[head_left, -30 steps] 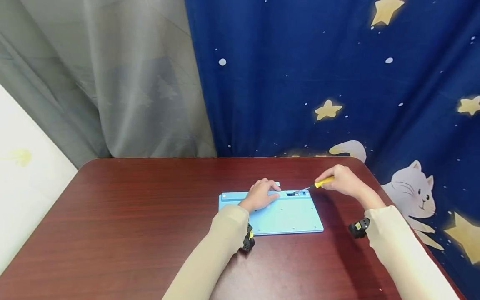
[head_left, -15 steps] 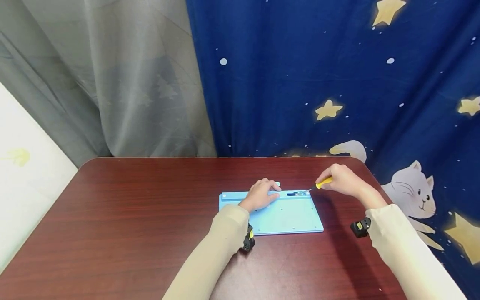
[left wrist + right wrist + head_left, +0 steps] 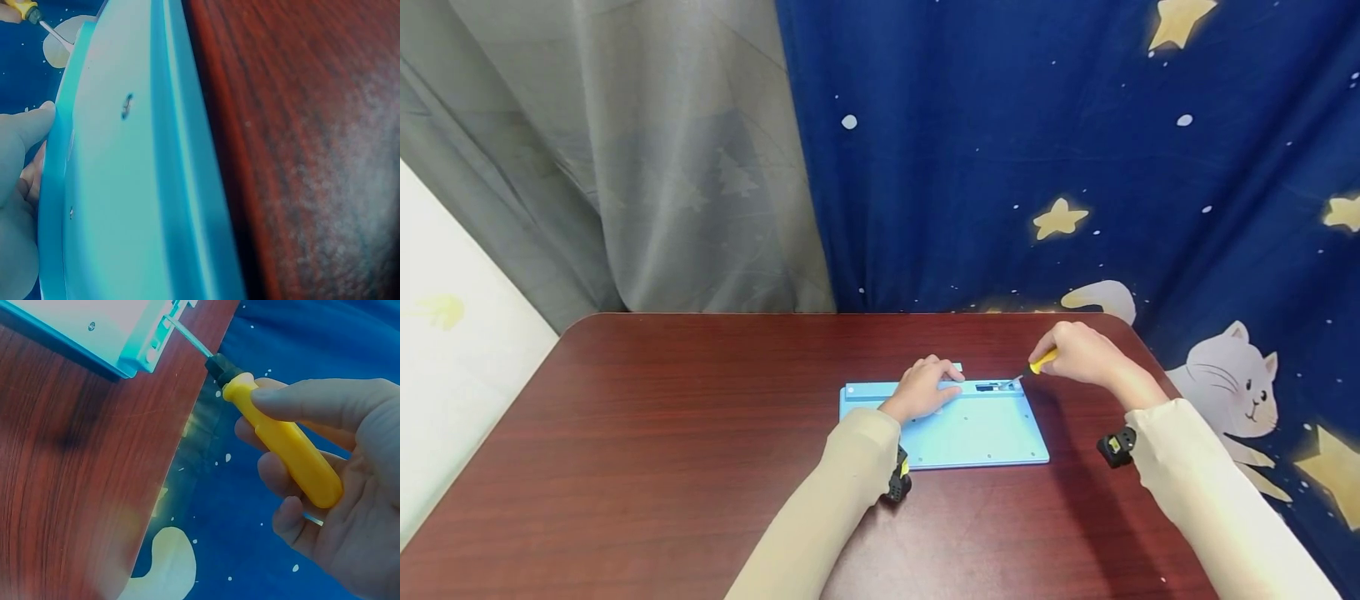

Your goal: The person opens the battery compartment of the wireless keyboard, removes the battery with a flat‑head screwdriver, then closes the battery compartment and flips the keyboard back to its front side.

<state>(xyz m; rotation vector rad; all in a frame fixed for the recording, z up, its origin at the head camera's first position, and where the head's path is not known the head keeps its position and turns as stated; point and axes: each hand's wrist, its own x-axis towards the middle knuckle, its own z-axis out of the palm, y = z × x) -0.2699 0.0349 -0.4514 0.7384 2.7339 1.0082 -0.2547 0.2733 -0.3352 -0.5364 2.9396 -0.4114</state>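
A light blue keyboard (image 3: 977, 437) lies face down, its screw-dotted underside up. Along its raised far strip, toward the right end, is an uncovered narrow compartment (image 3: 988, 387), probably for batteries. My left hand (image 3: 925, 387) rests across that strip, left of the compartment, fingers toward the far edge. In my right hand (image 3: 1078, 350) I grip a screwdriver by its yellow handle (image 3: 294, 456), thumb on one side and fingers around the other. Its metal shaft (image 3: 189, 336) slants down with the tip at the compartment; exactly what the tip touches is too small to tell.
A small light blue piece (image 3: 957, 367), perhaps a cover, lies just behind the keyboard near my left fingertips. The dark red wooden table (image 3: 662, 433) ends in front of a grey curtain (image 3: 692, 167) and a blue star-patterned curtain (image 3: 940, 167).
My right hand has shifted slightly left, and the screwdriver stands a little steeper, its tip still at the compartment. My left hand and the keyboard have stayed put.
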